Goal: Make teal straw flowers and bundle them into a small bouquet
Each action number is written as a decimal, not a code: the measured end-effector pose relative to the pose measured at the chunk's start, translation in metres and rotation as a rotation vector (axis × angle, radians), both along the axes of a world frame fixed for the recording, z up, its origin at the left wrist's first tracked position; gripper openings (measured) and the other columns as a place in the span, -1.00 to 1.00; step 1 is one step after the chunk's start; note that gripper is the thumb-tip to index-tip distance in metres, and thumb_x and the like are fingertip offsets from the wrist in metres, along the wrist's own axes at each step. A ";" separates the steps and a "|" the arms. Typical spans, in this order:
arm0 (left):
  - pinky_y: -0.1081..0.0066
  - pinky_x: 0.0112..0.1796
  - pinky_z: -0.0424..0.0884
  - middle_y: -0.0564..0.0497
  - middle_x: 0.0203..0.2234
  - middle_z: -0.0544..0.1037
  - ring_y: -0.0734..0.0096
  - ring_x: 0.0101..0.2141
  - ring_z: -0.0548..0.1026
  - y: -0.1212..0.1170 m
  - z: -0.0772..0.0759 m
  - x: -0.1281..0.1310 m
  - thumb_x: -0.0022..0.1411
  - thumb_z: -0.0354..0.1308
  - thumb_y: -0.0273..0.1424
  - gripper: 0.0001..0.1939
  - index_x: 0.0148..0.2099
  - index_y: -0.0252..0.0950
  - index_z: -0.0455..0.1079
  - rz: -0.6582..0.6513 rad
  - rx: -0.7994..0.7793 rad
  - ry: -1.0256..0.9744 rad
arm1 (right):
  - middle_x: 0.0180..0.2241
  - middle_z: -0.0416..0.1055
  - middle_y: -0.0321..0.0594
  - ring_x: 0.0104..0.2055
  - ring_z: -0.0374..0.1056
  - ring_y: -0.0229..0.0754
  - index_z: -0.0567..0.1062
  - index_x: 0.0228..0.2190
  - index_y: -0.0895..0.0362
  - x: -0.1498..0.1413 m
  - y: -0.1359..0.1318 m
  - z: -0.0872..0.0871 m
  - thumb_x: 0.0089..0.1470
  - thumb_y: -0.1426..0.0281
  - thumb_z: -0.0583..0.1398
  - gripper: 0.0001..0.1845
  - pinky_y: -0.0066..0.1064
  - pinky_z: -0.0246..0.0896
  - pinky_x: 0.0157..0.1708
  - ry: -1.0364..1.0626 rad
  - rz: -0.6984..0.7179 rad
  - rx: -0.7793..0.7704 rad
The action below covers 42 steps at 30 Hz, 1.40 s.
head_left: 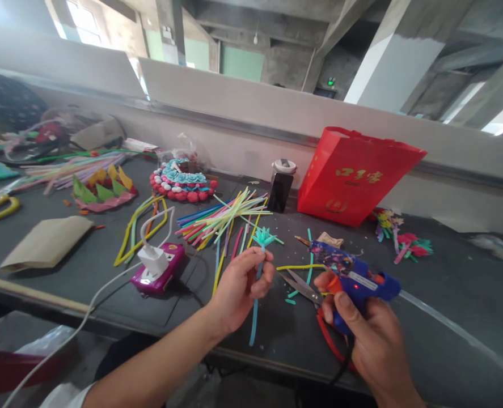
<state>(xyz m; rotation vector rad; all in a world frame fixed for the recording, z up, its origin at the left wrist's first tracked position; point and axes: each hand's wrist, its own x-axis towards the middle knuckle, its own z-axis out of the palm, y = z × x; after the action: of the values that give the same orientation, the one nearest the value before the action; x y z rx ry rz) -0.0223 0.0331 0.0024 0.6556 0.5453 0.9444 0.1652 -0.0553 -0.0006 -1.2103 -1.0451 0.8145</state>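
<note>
My left hand [240,286] pinches a blue straw [256,306] just below its teal frayed, flower-like top [263,237]; the straw hangs down toward the table edge. My right hand [368,337] is wrapped round the grip of a blue hot glue gun [353,275], a finger on its orange trigger and its nozzle aimed left toward the straw's top, a short gap away. Red-handled scissors [304,289] lie open on the dark table [438,283] between my hands.
A heap of coloured straws [221,218] lies behind my left hand. A magenta power strip [160,271] with a white plug and cable sits at left. A red paper bag [353,175], a dark bottle [282,184], a beaded craft piece [184,182] and brown paper [47,242] stand around.
</note>
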 end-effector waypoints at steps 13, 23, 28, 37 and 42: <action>0.57 -0.58 0.07 0.05 -0.53 0.39 0.66 -0.59 0.23 0.000 0.002 -0.004 0.15 0.24 -0.28 -0.74 -0.29 -0.42 0.55 0.068 -0.017 0.099 | -0.42 0.52 -0.13 -0.51 0.37 -0.17 0.59 -0.20 0.14 0.000 -0.006 -0.009 0.16 0.05 0.16 -0.57 -0.41 0.31 -0.55 -0.221 0.007 0.001; 0.59 -0.54 0.24 0.02 -0.48 0.48 0.64 -0.56 0.35 0.001 -0.001 -0.004 0.10 0.33 -0.34 -0.79 -0.29 -0.40 0.52 0.134 -0.025 0.055 | -0.26 0.57 -0.10 -0.42 0.41 -0.15 0.59 -0.17 0.07 0.004 -0.008 -0.018 0.21 0.12 0.15 -0.64 -0.34 0.38 -0.39 -0.483 0.020 0.075; 0.59 -0.57 0.26 0.04 -0.49 0.47 0.61 -0.55 0.38 0.001 0.000 -0.005 0.09 0.34 -0.33 -0.79 -0.29 -0.38 0.51 0.139 -0.017 0.077 | -0.22 0.58 -0.06 -0.30 0.48 -0.05 0.60 -0.18 0.08 -0.005 -0.008 -0.013 0.20 0.09 0.15 -0.62 -0.33 0.43 -0.38 -0.468 0.013 0.075; 0.58 -0.59 0.30 0.06 -0.50 0.45 0.57 -0.54 0.41 0.001 0.000 -0.004 0.02 0.37 -0.36 -0.80 -0.34 -0.36 0.47 0.188 0.006 0.139 | -0.20 0.60 -0.15 -0.23 0.52 -0.05 0.58 -0.13 0.04 -0.015 -0.013 -0.010 0.20 0.03 0.12 -0.57 -0.30 0.45 -0.22 -0.537 -0.034 0.017; 0.56 -0.63 0.28 0.10 -0.57 0.41 0.58 -0.62 0.36 0.000 0.001 -0.003 0.01 0.32 -0.36 -0.82 -0.44 -0.34 0.39 0.260 0.102 0.269 | -0.18 0.58 -0.21 -0.19 0.52 -0.10 0.53 -0.09 0.01 -0.014 -0.013 -0.013 0.24 0.07 0.09 -0.62 -0.36 0.45 -0.17 -0.684 -0.048 0.074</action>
<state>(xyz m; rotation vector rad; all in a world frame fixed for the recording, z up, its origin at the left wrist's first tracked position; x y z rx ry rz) -0.0256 0.0335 0.0032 0.8233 0.8402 1.1399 0.1507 -0.0681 -0.0140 -1.4839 -1.5686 0.3098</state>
